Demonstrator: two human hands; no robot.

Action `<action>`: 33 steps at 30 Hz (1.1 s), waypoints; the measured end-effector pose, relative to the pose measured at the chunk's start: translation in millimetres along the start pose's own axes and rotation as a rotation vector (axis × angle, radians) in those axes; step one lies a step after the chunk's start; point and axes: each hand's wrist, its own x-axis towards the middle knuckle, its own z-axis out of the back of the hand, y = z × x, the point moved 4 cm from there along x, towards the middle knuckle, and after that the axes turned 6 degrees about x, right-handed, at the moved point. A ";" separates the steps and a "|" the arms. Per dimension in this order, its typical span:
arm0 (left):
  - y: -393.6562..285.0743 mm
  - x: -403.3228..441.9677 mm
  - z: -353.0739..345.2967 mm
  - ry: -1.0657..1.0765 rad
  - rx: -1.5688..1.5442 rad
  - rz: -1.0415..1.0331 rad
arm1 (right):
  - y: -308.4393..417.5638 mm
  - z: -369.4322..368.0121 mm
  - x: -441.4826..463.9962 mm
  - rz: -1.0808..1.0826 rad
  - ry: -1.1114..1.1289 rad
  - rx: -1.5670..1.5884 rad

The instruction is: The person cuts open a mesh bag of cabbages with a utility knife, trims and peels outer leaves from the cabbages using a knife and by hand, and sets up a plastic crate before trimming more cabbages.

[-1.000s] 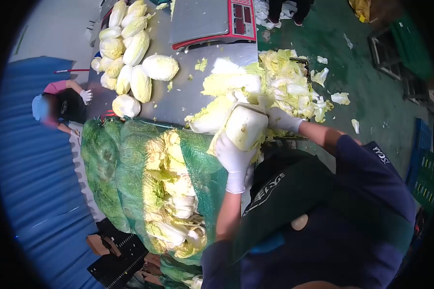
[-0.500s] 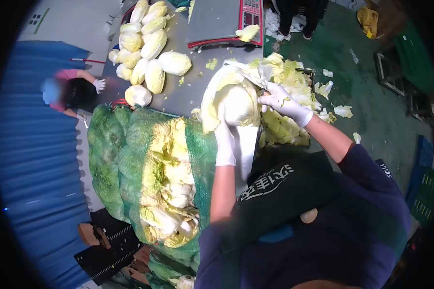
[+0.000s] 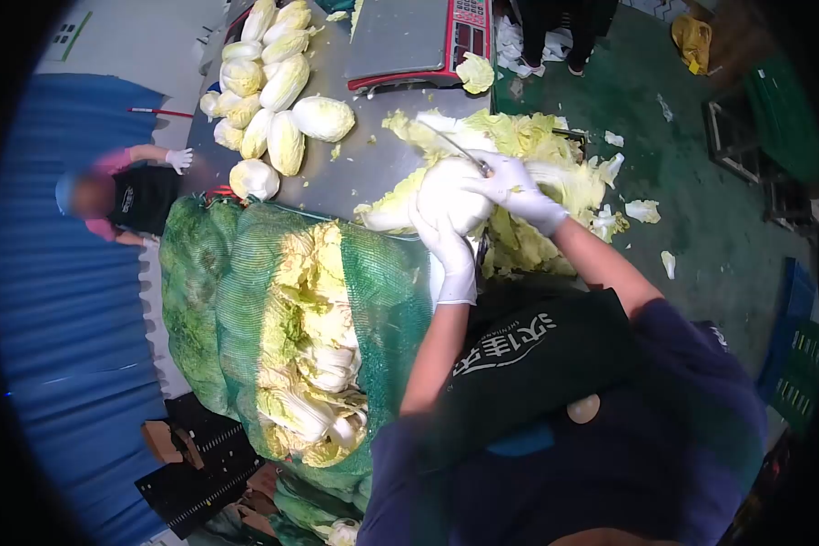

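Note:
A pale napa cabbage sits between my hands at the edge of the metal table. My left hand, in a white glove, cups it from the near side with fingers spread over its surface. In my gloved right hand is a knife, its thin blade pointing up and to the left above the cabbage. The right fingers also lie against the cabbage's right side. Loose outer leaves lie beside it, with more leaves heaped on the right. My left palm is hidden.
Several cabbages are grouped on the metal table, near a red-edged scale. A green mesh sack of cabbages stands close on the left. A co-worker is at the far left; another person's legs show at the top.
Outer leaves that wrapped the cabbage have come away and lie around it. The knife blade now shows above it. My left hand has shifted slightly right, and the right hand slightly left.

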 end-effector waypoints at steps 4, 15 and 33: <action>-8.4 12.3 24.7 -0.284 0.044 0.214 | -25.3 -2.9 15.9 -0.170 0.036 0.020; -77.1 15.9 -19.6 0.363 1.385 -0.510 | -11.3 -6.8 13.6 -0.193 0.117 0.133; -45.0 -23.8 -11.6 0.327 1.227 -0.508 | -46.4 -6.7 56.8 -0.273 0.117 -0.541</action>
